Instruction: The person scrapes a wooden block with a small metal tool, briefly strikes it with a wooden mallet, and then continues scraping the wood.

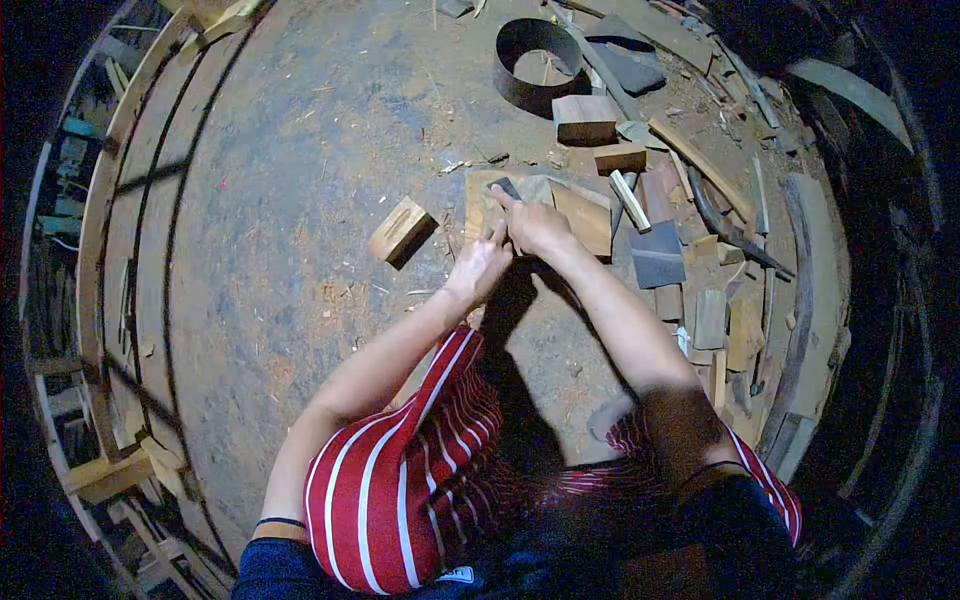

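Observation:
A flat wooden piece (585, 218) lies on the floor in front of me, with a paler patch across its middle. My left hand (480, 265) is at its near left edge, fingers closed on it. On top of the same piece is my right hand (540, 228), pressing a small dark piece of sandpaper (508, 187) under its fingers. The two hands touch or nearly touch. A wooden block (400, 230) lies a little left of my hands. To the right is a larger dark sheet of sandpaper (657, 254).
A dark metal ring (538, 95) stands at the back, with wooden blocks (585, 118) beside it. Wood offcuts and strips (710, 320) crowd the right side. Sawdust is scattered over the floor (300, 200). A wooden frame (95, 260) runs along the left.

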The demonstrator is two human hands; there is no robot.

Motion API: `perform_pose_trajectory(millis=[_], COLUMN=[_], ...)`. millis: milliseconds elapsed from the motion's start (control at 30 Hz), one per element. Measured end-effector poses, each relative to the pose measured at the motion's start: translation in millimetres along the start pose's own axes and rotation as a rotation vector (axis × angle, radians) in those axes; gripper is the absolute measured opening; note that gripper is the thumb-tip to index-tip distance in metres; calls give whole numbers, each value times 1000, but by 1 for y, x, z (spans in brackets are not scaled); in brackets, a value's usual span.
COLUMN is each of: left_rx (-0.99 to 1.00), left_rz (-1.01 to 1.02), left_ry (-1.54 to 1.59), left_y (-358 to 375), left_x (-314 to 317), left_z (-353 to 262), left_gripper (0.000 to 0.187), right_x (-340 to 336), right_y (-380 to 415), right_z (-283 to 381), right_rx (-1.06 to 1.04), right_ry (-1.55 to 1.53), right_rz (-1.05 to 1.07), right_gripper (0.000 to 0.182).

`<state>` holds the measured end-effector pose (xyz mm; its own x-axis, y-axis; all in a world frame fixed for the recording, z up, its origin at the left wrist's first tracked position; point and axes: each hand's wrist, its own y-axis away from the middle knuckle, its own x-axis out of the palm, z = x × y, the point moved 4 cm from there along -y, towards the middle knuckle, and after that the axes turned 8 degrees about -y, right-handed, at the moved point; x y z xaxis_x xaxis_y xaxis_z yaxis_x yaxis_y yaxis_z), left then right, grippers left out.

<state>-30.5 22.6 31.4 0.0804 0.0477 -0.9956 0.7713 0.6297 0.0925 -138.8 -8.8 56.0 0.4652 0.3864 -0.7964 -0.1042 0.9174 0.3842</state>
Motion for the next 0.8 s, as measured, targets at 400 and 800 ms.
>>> perform_pose_trajectory(millis=[400, 800], left_rx=[24, -15], left_rz=[-162, -197], left_ry=[115, 131], left_y=[1, -1], left_x=[-6, 5], left_z=[-1, 0], left_gripper=[19, 17], right_x=[12, 12], right_y=[14, 21], right_z=[-5, -8], right_rx=[-22, 2], right_ry=[21, 15], right_rz=[0, -13], right_gripper=[54, 50])
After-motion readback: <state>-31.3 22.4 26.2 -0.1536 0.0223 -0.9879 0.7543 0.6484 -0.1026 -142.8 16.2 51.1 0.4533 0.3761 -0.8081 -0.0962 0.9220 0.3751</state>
